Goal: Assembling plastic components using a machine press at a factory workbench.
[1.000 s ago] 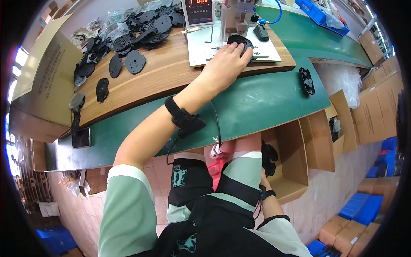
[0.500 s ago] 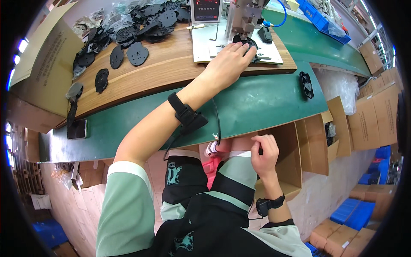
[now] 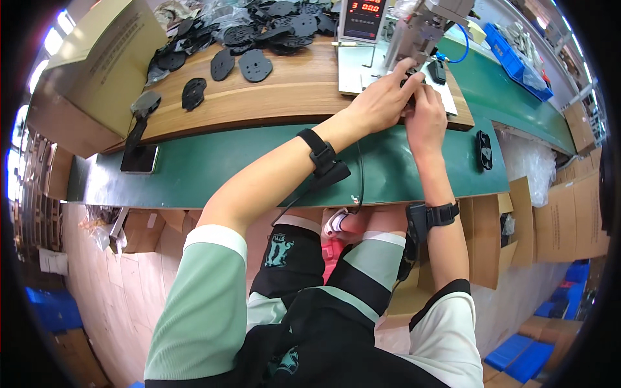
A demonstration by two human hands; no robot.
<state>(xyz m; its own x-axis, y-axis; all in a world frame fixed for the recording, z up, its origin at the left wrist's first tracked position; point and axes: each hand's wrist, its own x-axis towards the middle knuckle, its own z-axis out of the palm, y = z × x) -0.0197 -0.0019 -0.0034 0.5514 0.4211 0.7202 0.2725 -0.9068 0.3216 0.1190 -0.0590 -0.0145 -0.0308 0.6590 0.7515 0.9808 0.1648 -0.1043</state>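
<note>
Both my hands meet at the small bench press (image 3: pixel 414 42), over its white base plate (image 3: pixel 352 77). My left hand (image 3: pixel 385 100) reaches in with bent fingers closed at a black plastic part (image 3: pixel 410 79) below the press head. From the right, my right hand (image 3: pixel 427 121) has curled fingers pressed against that same part. Most of the part is hidden by the fingers, so its outline cannot be made out. A control box (image 3: pixel 362 22) with a red lit display stands left of the press.
Black plastic plates (image 3: pixel 255 66) lie loose and heaped on the wooden board (image 3: pixel 291 97). A cardboard box (image 3: pixel 97 71) and phone (image 3: pixel 140 160) are at left. On the green table (image 3: pixel 252 158), another black part (image 3: pixel 484 150) lies right. A blue crate (image 3: pixel 514 61) stands at far right.
My right hand has risen from above my lap to the press, joining my left. My left fingers have gone from lying over the black part to bending around it. The view has shifted.
</note>
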